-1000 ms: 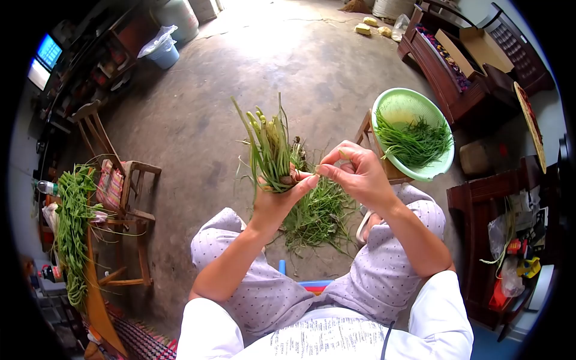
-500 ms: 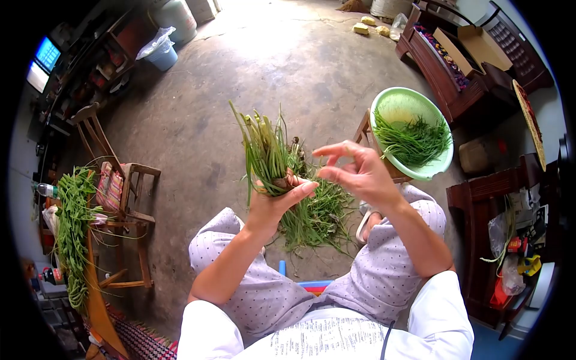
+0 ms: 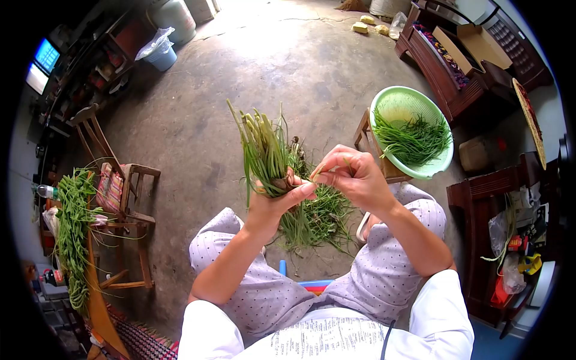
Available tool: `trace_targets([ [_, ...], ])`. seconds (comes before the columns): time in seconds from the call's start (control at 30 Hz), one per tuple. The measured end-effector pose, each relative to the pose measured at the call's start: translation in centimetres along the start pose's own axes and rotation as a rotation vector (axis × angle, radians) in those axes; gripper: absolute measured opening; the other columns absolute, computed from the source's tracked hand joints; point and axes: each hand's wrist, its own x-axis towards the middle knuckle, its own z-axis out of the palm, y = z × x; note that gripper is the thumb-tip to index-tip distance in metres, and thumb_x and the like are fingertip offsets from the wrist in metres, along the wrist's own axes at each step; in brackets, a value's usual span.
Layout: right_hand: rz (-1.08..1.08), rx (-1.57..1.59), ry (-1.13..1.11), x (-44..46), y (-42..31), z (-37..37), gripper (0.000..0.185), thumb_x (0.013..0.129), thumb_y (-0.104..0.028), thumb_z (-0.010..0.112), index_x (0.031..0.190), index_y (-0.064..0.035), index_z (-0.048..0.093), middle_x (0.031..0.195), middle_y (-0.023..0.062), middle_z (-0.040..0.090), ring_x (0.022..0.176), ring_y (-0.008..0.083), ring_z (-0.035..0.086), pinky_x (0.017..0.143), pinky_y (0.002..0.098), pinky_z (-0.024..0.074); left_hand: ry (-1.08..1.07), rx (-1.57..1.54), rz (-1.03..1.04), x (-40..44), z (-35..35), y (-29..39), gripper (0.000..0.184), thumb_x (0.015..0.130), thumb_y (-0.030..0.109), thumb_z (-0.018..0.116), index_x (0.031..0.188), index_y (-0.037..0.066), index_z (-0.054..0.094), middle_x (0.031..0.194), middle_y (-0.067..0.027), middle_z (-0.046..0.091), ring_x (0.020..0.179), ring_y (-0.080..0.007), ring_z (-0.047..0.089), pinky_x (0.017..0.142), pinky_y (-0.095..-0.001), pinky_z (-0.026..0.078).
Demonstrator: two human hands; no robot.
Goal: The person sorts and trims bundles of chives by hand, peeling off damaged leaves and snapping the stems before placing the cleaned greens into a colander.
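Note:
My left hand is wrapped round a bunch of garlic chives, held upright with the pale cut ends pointing up. My right hand pinches at the left thumb's tip, on what looks like a thin pale chive stem; the detail is small. Below my hands a loose heap of green leaves and trimmings lies on the floor between my feet. To the right a light green plastic basket holds sorted chives.
The basket rests on a small wooden stool. At left are a wooden chair and a board with leafy vine greens. A blue bin stands farther back. Dark wooden furniture lines the right side.
My right hand has moved slightly left and its fingers have closed from spread to a pinch at the left thumb. The left hand and bunch stay nearly still.

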Motion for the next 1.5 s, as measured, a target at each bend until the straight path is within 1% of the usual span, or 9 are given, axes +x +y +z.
trace_targets([
  [0.23, 0.049, -0.129, 0.123, 0.2, -1.0, -1.2, 0.002, 0.080, 0.001, 0.062, 0.082, -0.0004, 0.062, 0.073, -0.0005, 0.054, 0.052, 0.0015, 0.039, 0.046, 0.0197, 0.0300, -0.043, -0.066, -0.081, 0.0, -0.5, 0.1, 0.024, 0.076, 0.003, 0.069, 0.078, 0.010, 0.046, 0.077, -0.0028, 0.057, 0.071, -0.0132, 0.063, 0.057, -0.0212, 0.041],
  [0.33, -0.008, -0.110, 0.180, 0.5, -0.6, -1.9, 0.008, 0.084, -0.008, 0.061, 0.087, -0.0013, 0.064, 0.078, 0.0048, 0.059, 0.061, 0.0049, 0.053, 0.050, 0.0188, 0.0375, -0.048, -0.087, -0.065, 0.1, -0.7, -0.2, 0.023, 0.077, 0.002, 0.069, 0.080, 0.009, 0.047, 0.077, -0.0040, 0.060, 0.072, -0.0131, 0.063, 0.058, -0.0210, 0.042],
  [0.6, -0.009, -0.537, 0.192, -0.2, -2.6, -1.4, 0.020, 0.085, -0.020, 0.062, 0.096, -0.0028, 0.064, 0.078, 0.0068, 0.055, 0.050, 0.0120, 0.049, 0.046, 0.0259, 0.0371, -0.047, -0.144, -0.047, 0.1, -0.8, -0.4, 0.022, 0.076, 0.001, 0.069, 0.081, 0.008, 0.049, 0.076, -0.0045, 0.063, 0.072, -0.0132, 0.063, 0.059, -0.0212, 0.043],
  [0.7, 0.127, -0.141, -0.075, -0.5, -3.4, -0.2, 0.017, 0.084, -0.013, 0.063, 0.098, -0.0040, 0.059, 0.077, 0.0000, 0.050, 0.051, 0.0041, 0.042, 0.045, 0.0237, 0.0349, -0.097, -0.129, -0.054, 0.1, -1.0, -0.4, 0.022, 0.076, 0.000, 0.069, 0.080, 0.008, 0.049, 0.079, -0.0048, 0.062, 0.075, -0.0135, 0.063, 0.061, -0.0230, 0.045],
  [0.77, -0.156, -0.094, -0.135, -0.3, -1.5, 0.9, 0.014, 0.089, -0.017, 0.058, 0.091, -0.0036, 0.056, 0.078, 0.0006, 0.049, 0.059, 0.0047, 0.042, 0.051, 0.0224, 0.0365, -0.142, -0.195, -0.091, 0.0, -1.3, -0.9, 0.022, 0.076, 0.001, 0.069, 0.079, 0.008, 0.048, 0.087, -0.0073, 0.062, 0.082, -0.0143, 0.061, 0.065, -0.0249, 0.046],
  [0.97, -0.050, 0.338, 0.124, 1.2, -0.3, -1.9, 0.032, 0.098, -0.033, 0.038, 0.087, -0.0047, 0.050, 0.071, 0.0007, 0.043, 0.060, 0.0053, 0.040, 0.052, 0.0198, 0.0342, -0.341, -0.064, -0.092, -0.3, -0.9, -0.4, 0.024, 0.076, 0.001, 0.069, 0.077, 0.007, 0.046, 0.085, -0.0079, 0.060, 0.092, -0.0174, 0.059, 0.069, -0.0264, 0.047],
  [1.23, 0.311, 0.407, 0.009, 1.3, -2.0, -2.7, 0.022, 0.089, -0.025, 0.058, 0.097, -0.0046, 0.062, 0.061, -0.0068, 0.042, 0.045, -0.0008, 0.026, 0.038, 0.0150, 0.0211, -0.543, -0.013, -0.137, -0.6, -1.2, -1.0, 0.026, 0.074, 0.001, 0.071, 0.069, 0.006, 0.046, 0.076, -0.0114, 0.061, 0.080, -0.0206, 0.062, 0.062, -0.0311, 0.050],
  [1.33, 0.164, 0.452, 0.322, 1.3, -2.2, -3.6, 0.016, 0.085, -0.022, 0.063, 0.088, -0.0059, 0.066, 0.072, -0.0040, 0.059, 0.046, -0.0010, 0.032, 0.038, 0.0174, 0.0230, -0.525, -0.028, -0.204, -1.0, -1.8, -1.9, 0.027, 0.070, -0.001, 0.072, 0.078, 0.006, 0.047, 0.073, -0.0127, 0.060, 0.072, -0.0228, 0.064, 0.056, -0.0298, 0.052],
  [1.5, -0.235, 0.412, 0.780, 2.4, -1.8, -7.6, 0.012, 0.085, -0.018, 0.064, 0.090, -0.0070, 0.066, 0.068, -0.0053, 0.055, 0.045, -0.0020, 0.029, 0.037, 0.0168, 0.0188, -0.504, 0.015, -0.216, -1.6, -2.7, -1.5, 0.026, 0.069, -0.003, 0.071, 0.079, 0.005, 0.047, 0.073, -0.0146, 0.060, 0.071, -0.0218, 0.064, 0.052, -0.0284, 0.051],
])
